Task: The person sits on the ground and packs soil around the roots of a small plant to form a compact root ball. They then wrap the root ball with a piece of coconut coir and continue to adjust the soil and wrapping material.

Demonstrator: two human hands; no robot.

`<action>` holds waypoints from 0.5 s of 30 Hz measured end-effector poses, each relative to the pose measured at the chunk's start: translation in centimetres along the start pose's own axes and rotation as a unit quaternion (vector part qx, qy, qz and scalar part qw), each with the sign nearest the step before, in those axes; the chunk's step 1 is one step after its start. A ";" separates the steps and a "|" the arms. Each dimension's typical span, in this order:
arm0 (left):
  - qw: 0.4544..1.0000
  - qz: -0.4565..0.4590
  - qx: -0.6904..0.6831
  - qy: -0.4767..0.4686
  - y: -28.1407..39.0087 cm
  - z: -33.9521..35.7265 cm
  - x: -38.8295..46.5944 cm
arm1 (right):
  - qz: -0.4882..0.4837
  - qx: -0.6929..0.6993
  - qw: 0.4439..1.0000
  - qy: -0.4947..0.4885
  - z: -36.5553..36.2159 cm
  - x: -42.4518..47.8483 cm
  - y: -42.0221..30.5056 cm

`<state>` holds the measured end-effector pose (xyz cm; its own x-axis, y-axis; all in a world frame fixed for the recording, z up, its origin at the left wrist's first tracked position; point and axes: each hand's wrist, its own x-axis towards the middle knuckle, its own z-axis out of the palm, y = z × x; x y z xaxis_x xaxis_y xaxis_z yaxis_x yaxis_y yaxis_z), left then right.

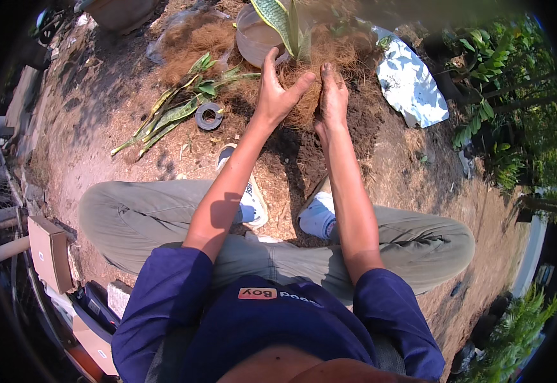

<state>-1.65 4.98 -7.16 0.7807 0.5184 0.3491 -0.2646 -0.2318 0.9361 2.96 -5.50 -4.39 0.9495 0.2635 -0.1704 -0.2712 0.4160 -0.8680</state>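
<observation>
A snake plant (pixel 293 28) with yellow-edged leaves rises from a clump of brown coir fibre (pixel 302 107). My left hand (pixel 278 93) is at the clump's left side, thumb spread from the fingers. On the right, my right hand (pixel 334 98), with soil on its fingers, lies along the fibre, fingers straight; how firmly it presses is not visible. Behind my left fingertips stands a clear plastic tub (pixel 254 40). Left of my hands, a roll of dark tape or tie (pixel 209 117) lies on the ground beside cut snake plant leaves (pixel 170 117).
Dark loose soil (pixel 355 131) lies below my right hand. More coir (pixel 197 40) is heaped at upper left, near a large pot (pixel 120 12). A crumpled silvery sheet (pixel 410 79) is at right, before leafy shrubs (pixel 491 57). Cardboard boxes (pixel 51 253) stand at lower left.
</observation>
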 end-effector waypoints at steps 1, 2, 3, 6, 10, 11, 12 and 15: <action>0.998 -0.037 0.055 -0.023 1.0 -0.1 0.3 | -0.015 -0.031 0.999 0.017 0.3 -0.1 -0.2; 0.993 -0.079 -0.045 -0.081 2.0 -0.1 0.5 | -0.007 -0.018 1.000 0.024 0.6 -0.6 -0.4; 0.994 -0.064 -0.050 -0.078 2.7 -0.3 0.7 | -0.014 -0.018 0.999 0.023 0.7 -0.6 -0.3; 0.993 -0.058 -0.061 -0.081 1.8 -2.0 1.2 | -0.007 -0.046 0.999 0.024 1.7 -0.7 -0.7; 0.952 -0.201 -0.214 -0.091 1.5 -3.6 0.9 | 0.027 -0.001 0.997 -0.076 0.6 0.0 -1.7; 0.941 -0.219 -0.242 -0.091 1.3 -3.7 0.8 | 0.031 -0.028 0.995 -0.090 0.5 0.1 -1.9; 0.929 -0.238 -0.268 -0.091 1.4 -4.1 0.7 | 0.036 -0.054 0.992 -0.105 0.7 0.0 -2.4; 0.910 -0.267 -0.310 -0.065 1.7 -4.1 0.1 | 0.076 -0.051 0.986 -0.140 0.3 0.0 -2.9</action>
<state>-4.35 7.96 -5.35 0.9413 0.3100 -0.1334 -0.0652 0.5548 0.8294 3.68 -6.41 -1.73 0.8143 0.5518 -0.1798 -0.3767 0.2669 -0.8871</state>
